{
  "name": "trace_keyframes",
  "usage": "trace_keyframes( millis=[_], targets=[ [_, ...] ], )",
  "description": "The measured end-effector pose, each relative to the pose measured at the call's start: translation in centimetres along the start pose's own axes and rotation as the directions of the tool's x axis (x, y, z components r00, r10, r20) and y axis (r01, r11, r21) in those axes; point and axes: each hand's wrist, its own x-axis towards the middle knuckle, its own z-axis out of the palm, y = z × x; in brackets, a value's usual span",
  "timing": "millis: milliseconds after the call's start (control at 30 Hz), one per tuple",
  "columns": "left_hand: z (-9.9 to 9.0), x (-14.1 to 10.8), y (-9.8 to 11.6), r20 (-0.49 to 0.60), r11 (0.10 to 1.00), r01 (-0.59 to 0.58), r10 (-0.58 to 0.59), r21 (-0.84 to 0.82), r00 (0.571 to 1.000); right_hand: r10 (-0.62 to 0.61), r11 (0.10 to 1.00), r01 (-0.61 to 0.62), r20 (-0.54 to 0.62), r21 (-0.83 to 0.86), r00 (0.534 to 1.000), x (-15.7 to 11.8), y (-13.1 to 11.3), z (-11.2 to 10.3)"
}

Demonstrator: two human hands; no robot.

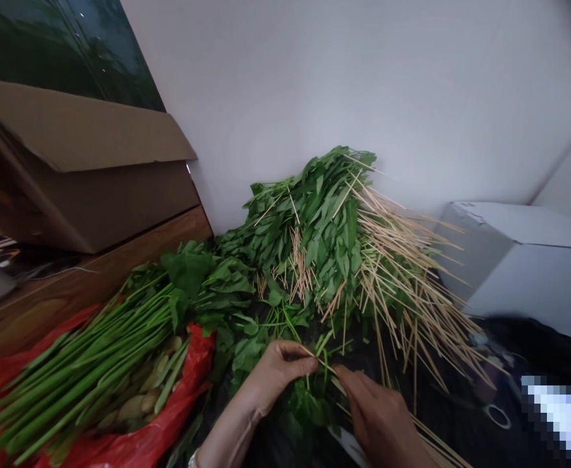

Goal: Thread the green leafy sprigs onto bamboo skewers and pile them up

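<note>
My left hand (280,367) pinches the tip end of a thin bamboo skewer (327,366). My right hand (380,413) grips the same skewer a little to the right, its fingers partly turned from view. A green leafy stem (325,343) crosses the skewer between my hands, and loose leaves (309,406) hang below it. Behind my hands rises a heap of leafy greens on skewers (329,227); the bare stick ends (412,279) fan out to the right. More skewers (436,445) lie beneath my right forearm.
On the left, long green stems (105,344) lie on a red plastic bag (200,364). Beyond them a cardboard box (114,201) stands on a wooden surface (173,234). A white box (544,273) sits at the right, near black plastic (519,331) and a pale ring (499,416).
</note>
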Motion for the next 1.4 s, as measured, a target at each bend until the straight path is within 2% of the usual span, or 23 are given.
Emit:
trace_keyframes(
  millis=[100,133,200,267,300,367,467,567,667,733,833,933,967,1033,1100,1167,1200,1233,1333,1400],
  targets=[
    [-2.1,1.3,0.5,0.085,0.999,-0.014,0.011,0.034,0.996,0.008,0.998,-0.005,-0.044,0.061,0.999,0.2,-0.2,-0.4],
    [-3.0,1.9,0.8,0.057,0.999,-0.031,0.029,0.030,0.998,0.007,0.996,-0.001,-0.067,0.088,0.998,0.3,-0.2,-0.6],
    [-4.7,2.8,1.4,-0.065,0.996,-0.083,0.086,0.045,0.994,-0.012,0.990,0.027,-0.107,0.137,0.994,0.3,-0.4,-1.1],
    [-5.7,3.2,1.6,-0.118,0.978,-0.135,0.154,0.156,0.981,-0.053,0.981,0.079,-0.145,0.177,0.988,0.3,-0.5,-1.6],
    [-5.9,3.2,1.6,-0.088,0.956,-0.167,0.193,0.243,0.977,-0.075,0.976,0.107,-0.165,0.190,0.983,0.3,-0.6,-1.8],
    [-5.8,2.9,0.9,0.049,0.873,-0.239,0.242,0.424,0.969,-0.113,0.968,0.153,-0.202,0.197,0.973,0.2,-0.6,-2.0],
    [-5.5,2.3,-0.6,0.216,0.727,-0.323,0.241,0.606,0.946,-0.143,0.966,0.191,-0.256,0.173,0.956,0.0,-0.5,-2.1],
    [-5.8,2.0,-1.7,0.222,0.610,-0.326,0.242,0.722,0.945,-0.095,0.971,0.150,-0.275,0.186,0.957,-0.1,-0.5,-2.4],
    [-6.4,2.0,-1.9,0.230,0.528,-0.319,0.230,0.787,0.946,-0.047,0.976,0.096,-0.243,0.193,0.969,-0.1,-0.6,-2.7],
    [-6.7,2.0,-1.5,0.252,0.543,-0.328,0.212,0.773,0.944,-0.056,0.975,0.104,-0.234,0.196,0.971,0.0,-0.6,-2.8],
    [-7.2,1.7,-0.2,0.236,0.682,-0.333,0.235,0.651,0.943,-0.070,0.967,0.125,-0.241,0.221,0.968,0.0,-0.5,-2.7],
    [-8.5,1.5,1.6,0.182,0.793,-0.319,0.262,0.519,0.948,-0.003,0.969,0.066,-0.255,0.237,0.967,-0.1,-0.4,-2.6],
    [-9.0,1.5,2.1,0.175,0.799,-0.307,0.253,0.517,0.952,0.037,0.970,0.028,-0.259,0.243,0.965,-0.2,-0.4,-2.6],
    [-9.5,1.7,3.0,0.125,0.753,-0.276,0.253,0.598,0.959,0.114,0.964,-0.042,-0.268,0.261,0.957,-0.4,-0.6,-2.6],
    [-9.1,1.9,3.4,0.008,0.646,-0.228,0.326,0.729,0.945,0.175,0.957,-0.098,-0.277,0.273,0.945,-0.6,-0.8,-2.6],
    [-7.4,2.1,3.3,-0.051,0.528,-0.207,0.432,0.824,0.901,0.220,0.950,-0.139,-0.283,0.279,0.933,-0.8,-1.0,-2.4],
    [-6.1,2.3,3.0,-0.027,0.475,-0.219,0.459,0.852,0.888,0.236,0.947,-0.154,-0.284,0.283,0.929,-0.9,-1.0,-2.3],
    [-4.6,2.4,2.5,0.043,0.431,-0.258,0.448,0.865,0.893,0.247,0.944,-0.164,-0.283,0.287,0.927,-0.9,-1.0,-2.2],
    [0.0,3.0,0.5,0.259,0.314,-0.353,0.305,0.881,0.917,0.258,0.943,-0.181,-0.272,0.279,0.927,-1.1,-0.8,-1.9],
    [2.2,3.6,-0.9,0.283,0.216,-0.326,0.207,0.920,0.936,0.256,0.948,-0.185,-0.274,0.260,0.927,-1.1,-0.6,-1.9]
  ],
)
